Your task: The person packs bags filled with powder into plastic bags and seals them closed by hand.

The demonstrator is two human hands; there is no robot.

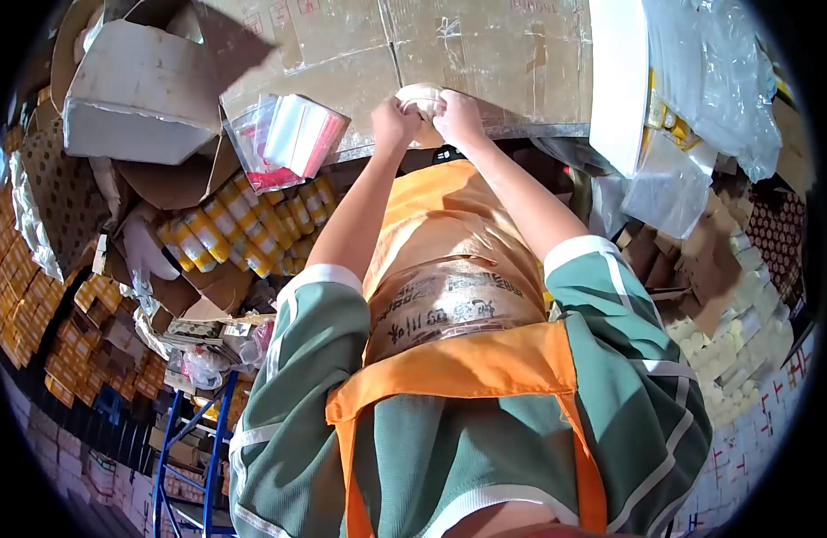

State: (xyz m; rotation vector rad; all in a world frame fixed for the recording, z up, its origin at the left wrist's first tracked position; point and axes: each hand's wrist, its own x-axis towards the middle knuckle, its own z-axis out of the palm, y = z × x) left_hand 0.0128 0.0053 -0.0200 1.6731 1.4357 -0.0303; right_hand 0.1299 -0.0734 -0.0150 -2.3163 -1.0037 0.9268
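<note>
- Fingers of the left hand (pixel 393 124) curl in and pinch the near left side of a pale round item (pixel 422 95); fingers of the right hand (pixel 458 117) bend onto its right side, their tips hidden too much to tell the exact grip.
- Between the two sets of fingers, the pale round item sits at the near edge of a cardboard-covered surface (pixel 485 58); its exact kind is unclear.
- Far left of the fingers and lower, orange-and-white packs (pixel 23 309) stand in stacks.
- Well left of them, a white-sided carton (pixel 140 94) tilts with its flaps open.
- Left and lower, a blue ladder (pixel 165 466) stands upright.
- Nearer on the left, yellow-and-white bundles (pixel 207 235) lie below a clear packet with red edges (pixel 301 134), which rests at the surface's corner.
- Straight below the fingers, an orange apron (pixel 467 363) covers the person's front, over a green shirt.
- Right of the fingers, a white panel (pixel 618 81) borders the cardboard.
- Beyond that panel, clear plastic bags (pixel 714 76) hang in folds.
- Farthest right and lower, pale packs (pixel 745 332) lie piled together.
</note>
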